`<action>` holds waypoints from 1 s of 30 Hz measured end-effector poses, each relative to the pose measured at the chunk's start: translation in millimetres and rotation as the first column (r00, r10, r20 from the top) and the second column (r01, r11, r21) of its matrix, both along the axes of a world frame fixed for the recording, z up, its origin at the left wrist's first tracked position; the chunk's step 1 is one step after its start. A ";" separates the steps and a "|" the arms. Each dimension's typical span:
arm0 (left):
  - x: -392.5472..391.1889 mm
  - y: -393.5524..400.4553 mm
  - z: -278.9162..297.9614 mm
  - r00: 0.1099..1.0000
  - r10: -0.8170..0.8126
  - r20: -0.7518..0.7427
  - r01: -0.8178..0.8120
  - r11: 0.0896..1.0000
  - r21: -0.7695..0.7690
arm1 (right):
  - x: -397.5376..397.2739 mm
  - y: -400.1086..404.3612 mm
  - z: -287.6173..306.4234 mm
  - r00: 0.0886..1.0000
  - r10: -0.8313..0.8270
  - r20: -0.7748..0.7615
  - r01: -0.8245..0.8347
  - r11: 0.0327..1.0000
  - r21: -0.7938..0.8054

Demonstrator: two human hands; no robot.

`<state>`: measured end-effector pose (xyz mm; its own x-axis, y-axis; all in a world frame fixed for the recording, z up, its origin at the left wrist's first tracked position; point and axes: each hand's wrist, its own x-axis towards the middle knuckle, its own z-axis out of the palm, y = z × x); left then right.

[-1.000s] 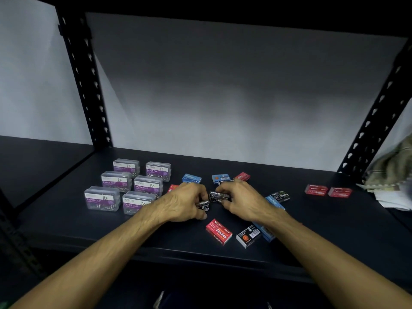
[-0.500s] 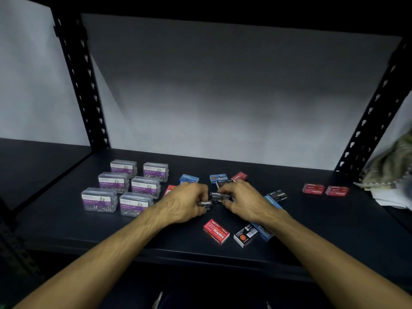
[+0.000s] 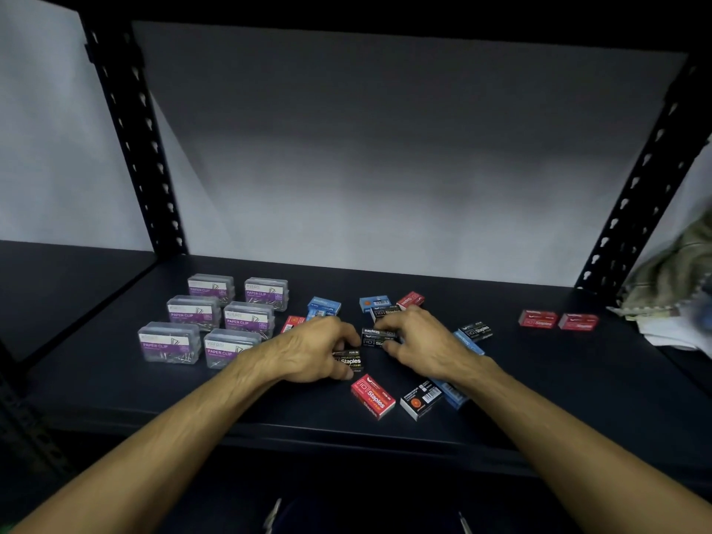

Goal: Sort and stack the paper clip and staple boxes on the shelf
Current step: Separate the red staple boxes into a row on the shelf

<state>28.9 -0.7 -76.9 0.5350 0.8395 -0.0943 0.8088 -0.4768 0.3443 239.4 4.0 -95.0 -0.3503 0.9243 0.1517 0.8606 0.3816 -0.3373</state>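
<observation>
Our left hand [image 3: 308, 350] clasps a small black cardboard staple box [image 3: 350, 360]; our right hand [image 3: 418, 344] pinches another black box [image 3: 375, 337]. Six clear plastic paper clip boxes [image 3: 208, 325] sit left on the dark shelf [image 3: 115, 379], red boxes [image 3: 558, 321] far right.

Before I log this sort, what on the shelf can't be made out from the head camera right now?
- Blue staple box, head view: the right forearm covers most of it.
- Red box behind the left hand: only a corner shows.
- Black box under the right hand: fingers hide part; whether it sits on another box is unclear.
- Cloth and papers: cut off by the right edge, blurred.
- Small print on the paper clip boxes: too small.
</observation>
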 end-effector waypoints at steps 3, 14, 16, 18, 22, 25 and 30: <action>1.8 2.6 1.7 1.000 -0.001 0.013 0.002 0.999 -0.052 | 1.6 -2.6 0.9 1.000 -0.006 0.012 0.006 1.000 -0.004; 1.7 2.1 2.7 0.988 0.057 0.141 -0.047 0.996 -0.075 | 4.0 -1.3 -0.3 1.000 -0.010 -0.027 0.009 1.000 -0.015; 0.2 1.8 2.8 0.986 0.068 0.151 -0.062 0.997 -0.040 | 4.5 -1.1 -0.3 1.000 -0.006 -0.019 0.006 1.000 -0.018; -0.8 1.3 3.3 0.985 0.072 0.154 -0.068 0.997 -0.032 | 4.1 -1.4 0.3 1.000 -0.006 -0.006 0.006 1.000 -0.027; -0.1 1.5 4.8 0.981 0.089 0.169 -0.087 0.996 -0.021 | 3.6 -5.2 4.1 0.999 -0.007 -0.049 0.004 0.999 -0.048; -0.8 4.8 7.1 0.971 0.099 0.219 -0.104 0.994 0.013 | 2.8 -8.5 7.3 0.984 -0.035 -0.175 0.022 0.997 -0.073; 7.7 14.5 14.4 0.958 0.084 0.274 -0.096 0.995 0.030 | 18.2 -9.0 17.4 0.961 -0.086 -0.264 0.065 0.994 -0.087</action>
<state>36.7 13.8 -62.5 0.4572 0.8857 0.0813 0.7279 -0.4251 0.5380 257.6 -5.1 -77.6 -0.2359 0.9589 0.1579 0.7604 0.2833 -0.5844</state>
